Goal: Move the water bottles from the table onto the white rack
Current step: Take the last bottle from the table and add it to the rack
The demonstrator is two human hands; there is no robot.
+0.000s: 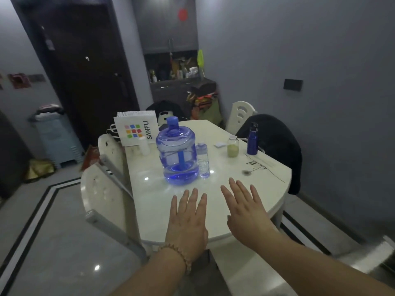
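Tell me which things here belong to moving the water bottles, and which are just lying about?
For the job: large blue translucent plastic water jug; small clear plastic water bottle; perhaps the dark blue metal flask.
Lying about: glass jar of pale green contents; white paper bag with coloured squares; small white plastic bottle.

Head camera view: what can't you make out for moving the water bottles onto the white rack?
White perforated object, head view: mostly hidden behind the paper bag; cannot tell whether it's the rack.
Small clear bottle: fill level unreadable, too transparent and blurred.
Shelf clutter: too small, dark.
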